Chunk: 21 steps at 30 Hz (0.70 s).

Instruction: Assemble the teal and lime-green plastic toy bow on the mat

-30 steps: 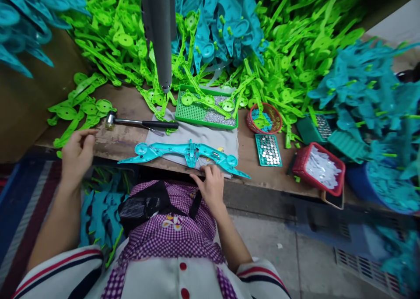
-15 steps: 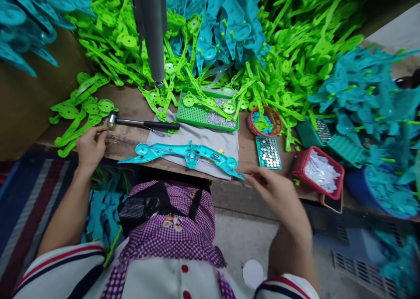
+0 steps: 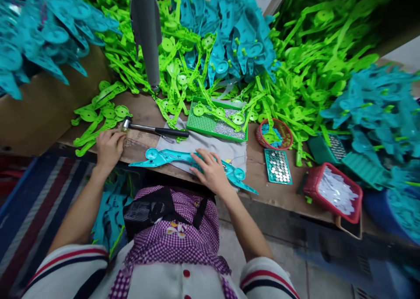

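A long turquoise plastic piece (image 3: 164, 156), bow-shaped with round ends, lies across a grey cloth (image 3: 187, 141) at the bench's front edge. Over its middle rests my right hand (image 3: 211, 171), fingers stretched out and slightly apart, hiding the centre. My left hand (image 3: 110, 148) is at the left by the head of a hammer (image 3: 147, 128) with a black grip. Its fingers are pressed together; whatever they hold, if anything, does not show. Left of the hammer lie several green plastic arms (image 3: 105, 113).
A grey power screwdriver (image 3: 146, 40) hangs above the bench. Behind the cloth is a green tray (image 3: 200, 127) of small metal pieces. To the right stand a round red basket (image 3: 288, 137), a card of silver discs (image 3: 278, 165) and a red bin (image 3: 356, 202). Green and turquoise piles line the back.
My right hand has left the turquoise piece's right tip and moved left onto its middle. My left hand stays by the hammer head. The whole view has shifted slightly.
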Available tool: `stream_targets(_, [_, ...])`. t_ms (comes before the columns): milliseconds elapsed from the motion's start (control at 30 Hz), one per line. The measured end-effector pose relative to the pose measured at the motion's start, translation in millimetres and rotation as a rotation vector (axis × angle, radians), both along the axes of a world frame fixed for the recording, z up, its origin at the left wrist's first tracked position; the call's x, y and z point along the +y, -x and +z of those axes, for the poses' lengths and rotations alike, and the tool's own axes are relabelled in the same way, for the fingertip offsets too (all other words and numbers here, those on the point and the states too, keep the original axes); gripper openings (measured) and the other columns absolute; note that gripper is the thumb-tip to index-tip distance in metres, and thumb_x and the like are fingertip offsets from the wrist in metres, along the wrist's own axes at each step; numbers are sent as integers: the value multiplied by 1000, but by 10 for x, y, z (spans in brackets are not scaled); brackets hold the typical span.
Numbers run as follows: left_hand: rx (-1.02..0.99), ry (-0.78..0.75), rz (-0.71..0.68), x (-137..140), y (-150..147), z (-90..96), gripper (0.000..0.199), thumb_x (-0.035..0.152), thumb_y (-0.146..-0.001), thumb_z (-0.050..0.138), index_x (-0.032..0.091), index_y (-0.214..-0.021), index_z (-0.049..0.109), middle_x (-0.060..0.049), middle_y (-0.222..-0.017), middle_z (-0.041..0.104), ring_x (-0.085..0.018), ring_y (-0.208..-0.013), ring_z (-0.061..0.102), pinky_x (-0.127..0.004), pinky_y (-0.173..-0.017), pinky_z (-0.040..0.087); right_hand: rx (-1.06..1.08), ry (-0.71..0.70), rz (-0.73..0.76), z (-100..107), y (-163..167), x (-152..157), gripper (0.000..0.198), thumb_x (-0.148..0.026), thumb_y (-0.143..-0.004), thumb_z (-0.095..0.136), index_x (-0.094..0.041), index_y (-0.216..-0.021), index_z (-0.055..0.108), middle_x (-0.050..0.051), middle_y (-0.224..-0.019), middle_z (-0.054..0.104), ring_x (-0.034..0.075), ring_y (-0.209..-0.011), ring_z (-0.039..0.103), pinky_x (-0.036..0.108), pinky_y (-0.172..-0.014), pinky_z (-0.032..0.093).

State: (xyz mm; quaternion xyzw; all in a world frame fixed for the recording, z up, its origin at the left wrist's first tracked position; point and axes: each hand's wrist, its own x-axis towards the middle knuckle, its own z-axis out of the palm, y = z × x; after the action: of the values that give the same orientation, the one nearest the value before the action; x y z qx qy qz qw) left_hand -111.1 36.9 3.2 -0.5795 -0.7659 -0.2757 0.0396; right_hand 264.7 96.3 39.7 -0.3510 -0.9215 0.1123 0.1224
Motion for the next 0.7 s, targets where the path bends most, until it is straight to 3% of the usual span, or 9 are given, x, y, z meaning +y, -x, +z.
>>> stream_targets(167, [-69, -46, -43, 59, -69, 223, 20, 32, -88, 52, 23, -94, 69, -10, -98, 66, -28, -102, 59, -44, -94, 42, 1, 18, -72, -206, -12, -20, 43, -45, -98, 41, -19, -129, 59, 15, -134, 61, 28, -125, 54, 44, -96, 43])
stream_targets(300, [-88, -27, -234, 432, -340, 378, 22, 29, -90, 50, 22, -98, 69, -9, -100, 66, -26, -100, 60, -41, -94, 43, 11, -11, -86, -224, -45, 16, 40, -43, -97, 44, -20, -123, 63, 14, -129, 64, 27, -120, 57, 43, -93, 43])
stream_targets(400, [-36, 99, -375, 898, -544, 393, 29, 18, -90, 44, 19, -101, 70, -11, -99, 67, -26, -97, 60, -41, -90, 44, 21, -84, -101, -256, -11, -6, 38, -41, -98, 45, -19, -120, 65, 13, -123, 67, 25, -116, 59, 40, -92, 43])
stream_targets(500, [45, 190, -473, 1289, -653, 375, 39, 9, -87, 41, 19, -114, 68, -12, -113, 66, -27, -109, 57, -41, -93, 42, 53, -194, -106, -311, 4, -36, 36, -39, -98, 44, -17, -119, 65, 12, -121, 69, 23, -115, 60, 37, -91, 41])
stream_targets(600, [90, 261, -485, 1459, -645, 358, 38, 15, -89, 48, 21, -124, 64, -12, -125, 62, -29, -121, 50, -43, -98, 38, 76, -243, -107, -347, -2, -51, 34, -37, -98, 46, -17, -119, 65, 11, -121, 70, 23, -114, 60, 36, -91, 40])
stream_targets(700, [108, 314, -455, 1443, -517, 339, 34, 24, -90, 54, 23, -123, 64, -11, -122, 64, -30, -123, 48, -45, -100, 34, 58, -216, -107, -352, -10, -49, 33, -36, -98, 47, -19, -120, 64, 11, -122, 70, 23, -116, 59, 36, -92, 39])
